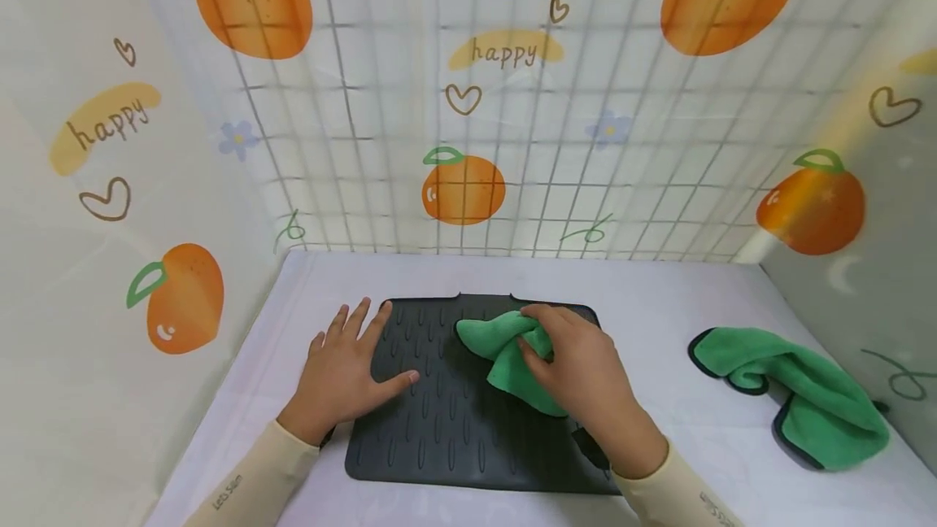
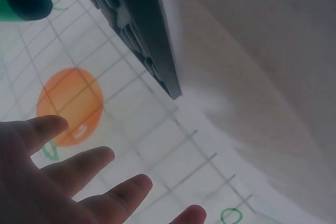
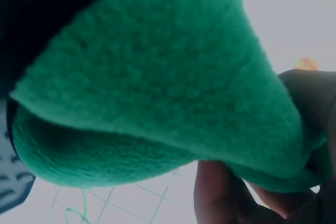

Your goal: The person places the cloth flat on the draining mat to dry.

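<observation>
A dark grey rubber mat (image 1: 439, 405) with raised oval ridges lies on the white table. Above its right half, my right hand (image 1: 586, 360) pinches a green cloth (image 1: 512, 348) with dark edging, which hangs in folds. In the right wrist view the fuzzy green cloth (image 3: 173, 72) fills most of the picture, with fingers (image 3: 215, 187) gripping its gathered part. My left hand (image 1: 340, 376) is spread over the mat's left edge, fingers apart and holding nothing. Its spread fingers (image 2: 126, 198) also show in the left wrist view, beside the mat's edge (image 2: 152, 40).
A second green cloth (image 1: 798, 389) with dark edging lies crumpled on the table at the right. Behind the table (image 1: 659, 291) stands a wire grid covered by a printed sheet (image 1: 395, 104) with oranges and hearts. More sheeting closes off both sides.
</observation>
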Demonstrator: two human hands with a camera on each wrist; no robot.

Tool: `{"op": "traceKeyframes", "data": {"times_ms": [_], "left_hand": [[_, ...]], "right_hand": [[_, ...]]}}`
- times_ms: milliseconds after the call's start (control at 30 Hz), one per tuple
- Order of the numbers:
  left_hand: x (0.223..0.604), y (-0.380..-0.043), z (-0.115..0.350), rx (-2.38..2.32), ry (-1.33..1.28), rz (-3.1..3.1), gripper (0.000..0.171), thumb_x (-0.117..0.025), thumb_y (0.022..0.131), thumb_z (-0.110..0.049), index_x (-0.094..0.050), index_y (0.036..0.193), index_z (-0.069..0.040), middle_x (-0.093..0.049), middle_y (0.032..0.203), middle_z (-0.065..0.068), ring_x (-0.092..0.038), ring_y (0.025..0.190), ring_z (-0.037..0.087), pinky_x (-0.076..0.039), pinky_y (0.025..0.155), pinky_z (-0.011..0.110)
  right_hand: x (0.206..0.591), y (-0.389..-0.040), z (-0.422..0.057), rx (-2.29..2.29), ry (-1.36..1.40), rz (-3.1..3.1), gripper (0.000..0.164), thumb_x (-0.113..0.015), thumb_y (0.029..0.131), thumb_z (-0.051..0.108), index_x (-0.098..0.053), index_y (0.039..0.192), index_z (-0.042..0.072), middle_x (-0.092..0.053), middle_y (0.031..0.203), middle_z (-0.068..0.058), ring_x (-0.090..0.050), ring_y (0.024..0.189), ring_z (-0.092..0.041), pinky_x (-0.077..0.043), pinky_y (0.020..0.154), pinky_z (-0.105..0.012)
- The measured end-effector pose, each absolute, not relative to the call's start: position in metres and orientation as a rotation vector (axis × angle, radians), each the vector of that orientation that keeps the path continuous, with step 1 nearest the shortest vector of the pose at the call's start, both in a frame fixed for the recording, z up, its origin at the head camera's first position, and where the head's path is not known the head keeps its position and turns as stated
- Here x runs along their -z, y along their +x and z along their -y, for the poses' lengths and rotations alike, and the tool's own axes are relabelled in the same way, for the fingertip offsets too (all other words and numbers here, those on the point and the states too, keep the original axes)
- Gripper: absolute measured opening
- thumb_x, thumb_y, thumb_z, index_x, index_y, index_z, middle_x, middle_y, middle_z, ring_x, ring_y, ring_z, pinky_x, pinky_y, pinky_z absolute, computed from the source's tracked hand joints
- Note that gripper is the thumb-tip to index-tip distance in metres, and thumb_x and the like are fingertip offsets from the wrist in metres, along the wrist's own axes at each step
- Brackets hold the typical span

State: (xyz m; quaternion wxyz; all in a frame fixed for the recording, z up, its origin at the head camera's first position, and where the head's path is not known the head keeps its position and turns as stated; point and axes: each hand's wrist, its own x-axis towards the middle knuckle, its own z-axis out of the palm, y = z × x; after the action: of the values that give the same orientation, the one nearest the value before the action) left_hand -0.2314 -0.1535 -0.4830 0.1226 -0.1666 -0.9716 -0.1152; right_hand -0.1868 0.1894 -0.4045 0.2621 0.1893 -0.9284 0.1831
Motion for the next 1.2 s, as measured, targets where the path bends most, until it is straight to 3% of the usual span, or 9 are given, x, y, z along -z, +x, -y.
{"op": "traceKeyframes", "data": {"times_ms": [133,333,567,833,933,1000,1100,1200], "left_hand": [[0.484,-0.231,0.152,0.33,-0.485,2.842,0.111,-0.041,0.082,-0.097,-0.022,0.17,-0.031,-0.027,0.172,0.01,-0.028,0.154,0.045,-0.038,0.106,0.073],[0.486,-0.229,0.146,0.352,-0.518,2.854,0.11,-0.041,0.082,-0.097,-0.025,0.169,-0.032,-0.028,0.172,0.01,-0.029,0.153,0.045,-0.036,0.107,0.074],[0.479,-0.229,0.139,0.34,-0.566,2.859,0.101,-0.051,0.085,-0.09,-0.034,0.167,-0.032,-0.041,0.164,0.011,-0.036,0.15,0.044,-0.039,0.106,0.072],[0.439,-0.247,0.115,0.43,-0.705,2.778,0.078,-0.066,0.094,-0.059,-0.047,0.161,-0.023,-0.058,0.15,0.008,-0.058,0.132,0.034,-0.054,0.094,0.06],[0.429,-0.255,0.103,0.492,-0.766,2.797,0.07,-0.066,0.099,-0.05,-0.047,0.16,-0.022,-0.061,0.148,0.006,-0.061,0.13,0.029,-0.055,0.096,0.053],[0.427,-0.258,0.096,0.514,-0.817,2.817,0.065,-0.064,0.103,-0.046,-0.048,0.16,-0.021,-0.061,0.148,0.005,-0.062,0.129,0.026,-0.055,0.099,0.049],[0.43,-0.259,0.087,0.53,-0.891,2.843,0.058,-0.063,0.105,-0.041,-0.052,0.157,-0.018,-0.064,0.145,0.004,-0.064,0.127,0.022,-0.054,0.101,0.045],[0.432,-0.258,0.081,0.549,-0.917,2.878,0.057,-0.065,0.104,-0.045,-0.056,0.154,-0.018,-0.068,0.139,0.003,-0.067,0.121,0.02,-0.055,0.098,0.043]], "right_hand": [[0.412,-0.188,-0.18,-0.532,0.552,2.525,0.041,-0.085,0.09,0.02,-0.071,0.128,0.012,-0.073,0.118,-0.008,-0.073,0.097,-0.028,-0.06,0.073,-0.047],[0.426,-0.188,-0.176,-0.54,0.588,2.553,0.042,-0.087,0.089,0.021,-0.071,0.126,0.012,-0.073,0.113,-0.006,-0.072,0.086,-0.023,-0.059,0.067,-0.044],[0.434,-0.189,-0.17,-0.537,0.663,2.579,0.045,-0.086,0.09,0.027,-0.07,0.129,0.009,-0.073,0.112,-0.008,-0.072,0.089,-0.023,-0.06,0.069,-0.043],[0.436,-0.19,-0.165,-0.534,0.711,2.596,0.049,-0.085,0.09,0.03,-0.069,0.131,0.008,-0.072,0.119,-0.01,-0.073,0.098,-0.026,-0.061,0.078,-0.046],[0.435,-0.189,-0.165,-0.539,0.71,2.627,0.053,-0.085,0.091,0.037,-0.068,0.132,0.009,-0.071,0.121,-0.008,-0.072,0.1,-0.025,-0.061,0.08,-0.046],[0.434,-0.187,-0.165,-0.553,0.708,2.649,0.057,-0.081,0.093,0.045,-0.068,0.135,0.009,-0.071,0.125,-0.008,-0.071,0.105,-0.025,-0.06,0.084,-0.047],[0.426,-0.186,-0.168,-0.616,0.711,2.669,0.056,-0.066,0.102,0.052,-0.065,0.14,0.011,-0.069,0.132,-0.007,-0.069,0.114,-0.026,-0.058,0.09,-0.05],[0.409,-0.188,-0.179,-0.691,0.681,2.629,0.049,-0.05,0.112,0.047,-0.065,0.142,0.011,-0.069,0.131,-0.006,-0.068,0.116,-0.027,-0.056,0.093,-0.053]]}}
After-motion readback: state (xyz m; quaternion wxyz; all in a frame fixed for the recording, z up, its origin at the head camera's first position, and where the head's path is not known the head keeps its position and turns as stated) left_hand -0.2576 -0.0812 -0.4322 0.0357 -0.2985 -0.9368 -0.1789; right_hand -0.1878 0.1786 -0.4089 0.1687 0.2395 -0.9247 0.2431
